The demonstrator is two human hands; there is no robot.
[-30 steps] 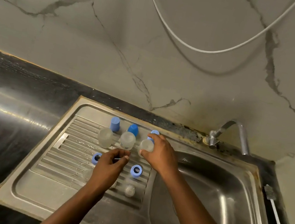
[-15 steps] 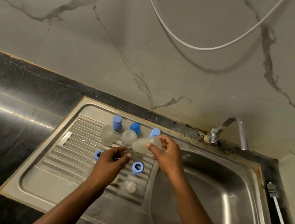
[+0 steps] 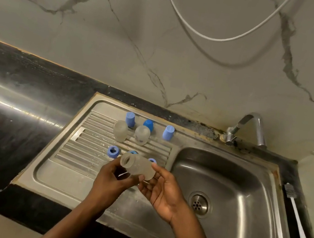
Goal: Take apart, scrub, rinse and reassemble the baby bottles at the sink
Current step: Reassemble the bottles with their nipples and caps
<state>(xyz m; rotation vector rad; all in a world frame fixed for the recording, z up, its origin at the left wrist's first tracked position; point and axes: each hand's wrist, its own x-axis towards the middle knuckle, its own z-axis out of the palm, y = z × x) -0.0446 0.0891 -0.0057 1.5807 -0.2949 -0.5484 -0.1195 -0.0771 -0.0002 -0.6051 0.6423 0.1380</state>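
A clear bottle (image 3: 137, 167) lies tilted on its side above the sink's ribbed drainboard (image 3: 88, 148), its open neck pointing left. The right hand (image 3: 162, 191) curls its fingers round the base, and the left hand (image 3: 111, 181) curls its fingers under the neck.

Before me, the ribbed steel drainboard (image 3: 71, 169) bears a back row of three blue caps (image 3: 130, 119). Two frosted bottles (image 3: 120, 130) stand just in front of them, and blue screw rings (image 3: 113, 151) lie nearer me (two partly hidden). On the black counter (image 3: 2, 133), right of the basin (image 3: 233, 195), lies a bottle brush (image 3: 298, 225).
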